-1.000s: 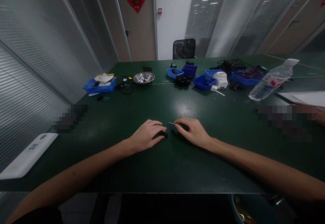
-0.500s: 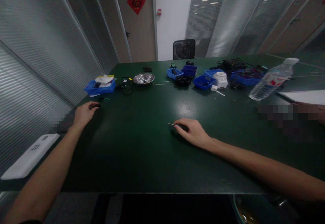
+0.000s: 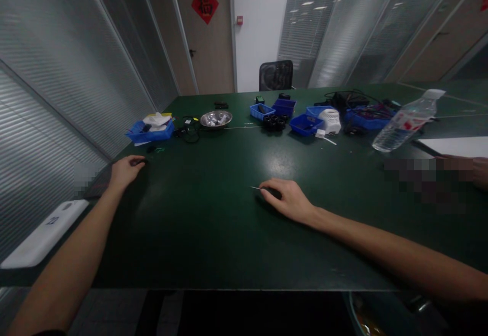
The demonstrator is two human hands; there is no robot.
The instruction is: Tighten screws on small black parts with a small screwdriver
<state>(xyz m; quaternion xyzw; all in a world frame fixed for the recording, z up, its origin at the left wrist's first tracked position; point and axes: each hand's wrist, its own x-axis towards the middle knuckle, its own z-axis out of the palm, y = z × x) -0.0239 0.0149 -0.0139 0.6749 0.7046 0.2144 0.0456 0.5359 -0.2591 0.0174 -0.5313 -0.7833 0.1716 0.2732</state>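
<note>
"Head view: what's changing?"

"Your left hand [image 3: 125, 172] is now lingering far left, its grip impossible to tell, leaving your right hand [image 3: 288, 197] alone, pinching a thin, silvery rod [image 3: 255, 188] over the dark-green table [image 3: 213, 239]."

Office, meeting-room type. Glass partitions [image 3: 343, 36] with blinds [image 3: 304, 33], strip lights reflecting in the panes, flat door [image 3: 213, 59] with lever handle [image 3: 192, 52], mesh-back chair [image 3: 276, 75], big green surface [image 3: 198, 234]. Blue plastic bins [image 3: 305, 130] and cables [image 3: 375, 112] on it add a workshop touch.
</note>
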